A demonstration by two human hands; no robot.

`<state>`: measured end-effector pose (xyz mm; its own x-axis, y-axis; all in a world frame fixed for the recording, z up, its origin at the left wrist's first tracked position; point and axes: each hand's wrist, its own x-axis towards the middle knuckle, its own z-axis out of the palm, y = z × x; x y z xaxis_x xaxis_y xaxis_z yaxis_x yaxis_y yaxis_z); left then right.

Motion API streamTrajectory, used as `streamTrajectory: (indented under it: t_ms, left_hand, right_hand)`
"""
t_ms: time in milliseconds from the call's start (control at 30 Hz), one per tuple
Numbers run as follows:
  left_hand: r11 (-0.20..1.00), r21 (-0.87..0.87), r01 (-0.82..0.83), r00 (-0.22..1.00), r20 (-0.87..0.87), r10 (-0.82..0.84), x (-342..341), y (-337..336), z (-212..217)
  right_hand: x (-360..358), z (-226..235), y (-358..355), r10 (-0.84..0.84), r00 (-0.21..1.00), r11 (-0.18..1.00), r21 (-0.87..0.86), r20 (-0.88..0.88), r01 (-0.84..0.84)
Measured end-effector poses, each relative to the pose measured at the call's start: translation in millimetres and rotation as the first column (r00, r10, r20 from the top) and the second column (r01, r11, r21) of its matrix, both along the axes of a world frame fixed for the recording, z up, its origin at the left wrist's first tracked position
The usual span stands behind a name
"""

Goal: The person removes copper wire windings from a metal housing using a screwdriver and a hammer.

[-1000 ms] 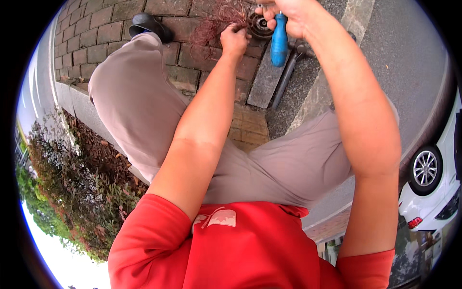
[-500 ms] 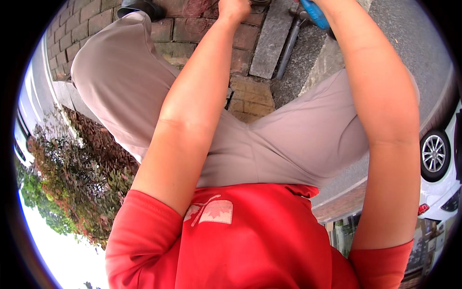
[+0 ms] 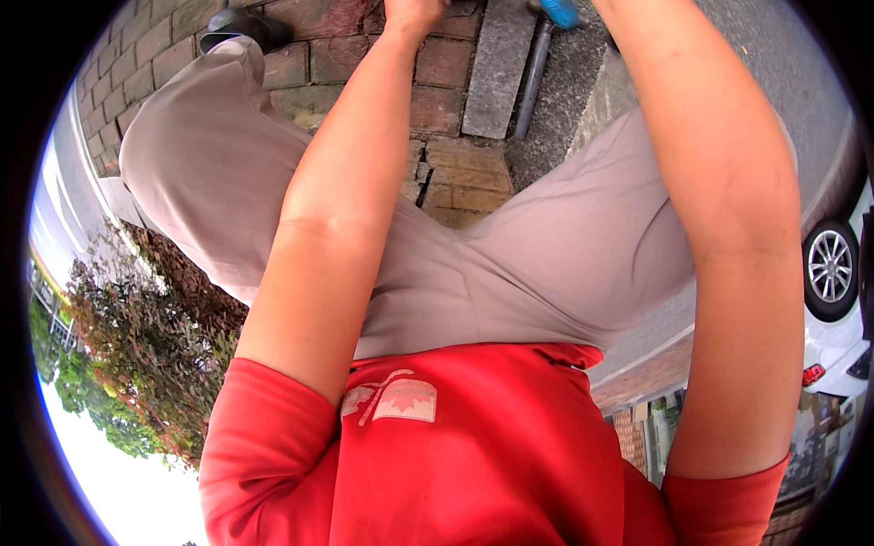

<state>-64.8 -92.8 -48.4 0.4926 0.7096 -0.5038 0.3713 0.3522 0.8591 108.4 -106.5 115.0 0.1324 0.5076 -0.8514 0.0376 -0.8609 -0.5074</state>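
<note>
My left hand (image 3: 416, 13) reaches the upper edge, over the brick paving; only its back and wrist show, and its fingers are cut off. Past the upper edge goes my right forearm (image 3: 660, 55), so the right hand is out of sight. Between the two arms, a rounded blue thing (image 3: 560, 13) shows at the upper edge, its kind unclear. Just below it a grey metal bar (image 3: 533, 84) lies on rough grey ground beside a stone slab (image 3: 499, 73). Whether either hand touches the blue thing is hidden.
Red and yellowish paving bricks (image 3: 469, 173) lie between my spread knees, with a dark gap at one side. A dark shoe (image 3: 246, 29) stands at the upper left. Shrubs (image 3: 155, 337) grow at the left; a white car (image 3: 842, 355) stands at the right.
My left hand has shifted up and left. The blue thing has moved up and left, and less of it shows. The whole view has shifted slightly.
</note>
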Motion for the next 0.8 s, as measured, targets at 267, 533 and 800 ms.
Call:
streamTrajectory:
  t_ms: [267, 533, 800]
  left_hand:
    - [0.994, 0.104, -0.024, 0.99, -0.134, 0.038, 10.8, -3.3, 13.8]
    - [0.972, 0.233, -0.041, 0.992, -0.108, 0.068, -4.9, 5.3, -5.7]
    - [0.978, 0.132, -0.163, 0.984, -0.053, 0.171, 4.1, 6.6, 4.5]
  right_hand:
    - [10.5, -24.3, 0.1, -0.037, 0.994, 0.999, 0.012, 0.108, 0.036]
    - [7.7, -29.1, 11.3, 0.113, 0.877, 0.983, 0.079, 0.468, -0.169]
    - [-3.1, -16.4, 5.9, 0.156, 0.796, 0.983, -0.01, 0.584, -0.186]
